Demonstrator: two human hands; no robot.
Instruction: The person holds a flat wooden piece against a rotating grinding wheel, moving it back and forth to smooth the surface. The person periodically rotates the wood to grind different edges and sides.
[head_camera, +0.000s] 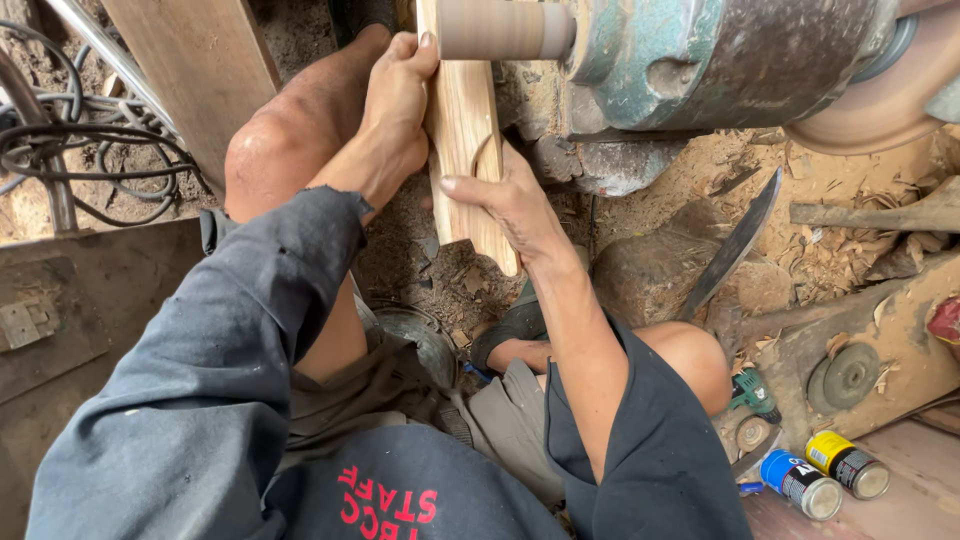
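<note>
One wooden piece (463, 140); two spray cans (800, 484) (lying); one blade (735, 245)

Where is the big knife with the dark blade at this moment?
In the head view, the knife stands tilted on the sawdust-covered ground, right of the right hand, below the green motor housing.

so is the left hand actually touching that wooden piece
Touching. The head view shows the left hand pressed flat along the left edge of the wooden piece, with no gap visible.
</note>
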